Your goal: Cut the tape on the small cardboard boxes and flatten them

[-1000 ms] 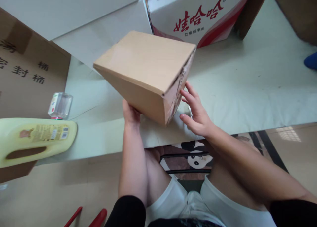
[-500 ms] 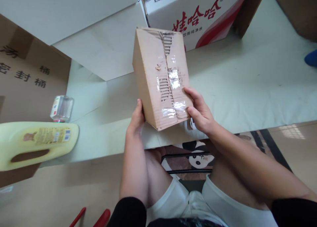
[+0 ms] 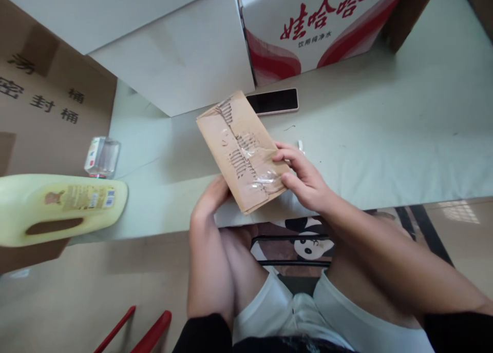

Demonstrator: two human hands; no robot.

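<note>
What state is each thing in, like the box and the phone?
box: held tilted, visible seam taped over, surface torn in places
left hand: against the box, fingers mostly hidden
right hand: gripping the box's near right end
phone: lying flat, screen dark
clear bottle: can't tell if sealed
jug: partly out of frame, top unseen
carton: upright, printing visible

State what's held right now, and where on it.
A cardboard box: right grip holds its right edge near the lower corner; left grip is at its lower left side, fingers hidden behind it, exact hold unclear.
</note>
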